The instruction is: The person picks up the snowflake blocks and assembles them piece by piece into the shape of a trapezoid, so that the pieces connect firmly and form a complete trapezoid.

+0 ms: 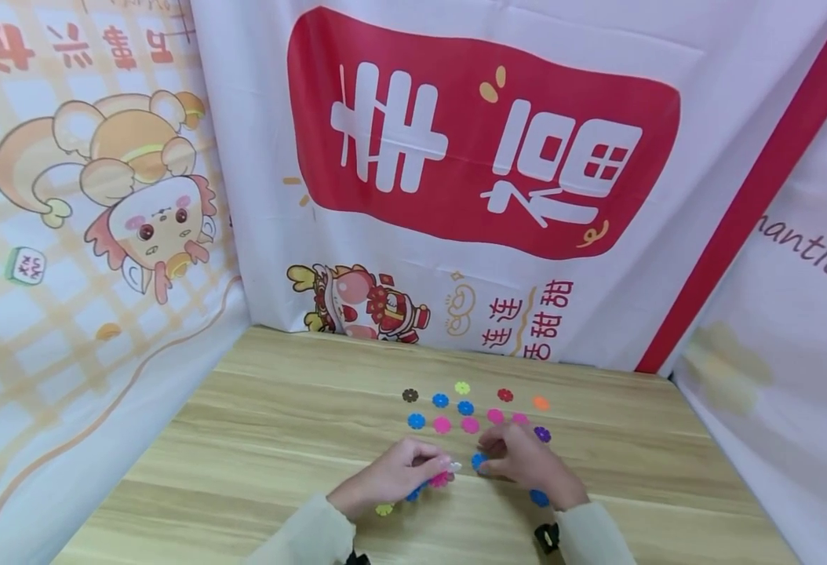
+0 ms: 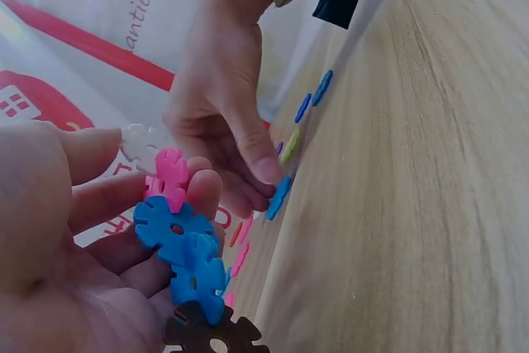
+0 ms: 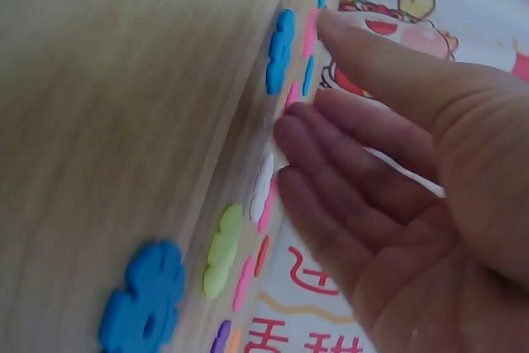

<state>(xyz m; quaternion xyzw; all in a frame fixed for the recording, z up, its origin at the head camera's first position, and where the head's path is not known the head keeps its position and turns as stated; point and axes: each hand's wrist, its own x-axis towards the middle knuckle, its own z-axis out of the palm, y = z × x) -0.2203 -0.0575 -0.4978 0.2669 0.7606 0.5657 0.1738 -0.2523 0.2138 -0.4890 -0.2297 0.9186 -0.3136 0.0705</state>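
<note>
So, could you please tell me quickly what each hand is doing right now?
Left hand: holds a joined cluster of snowflake pieces.
Right hand: its fingers touch a blue piece on the table.

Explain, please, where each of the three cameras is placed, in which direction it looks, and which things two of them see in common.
Head: worn on the head, looks forward and down at the wooden table, both hands and sleeves, banners behind.
Left wrist: sits at the left hand, looks across its palm, which holds joined flower discs, toward the right hand.
Right wrist: sits at the right hand, looks along its straight fingers and the tabletop.
Shared: the head and left wrist views both show the right hand at a blue disc on the table.
</note>
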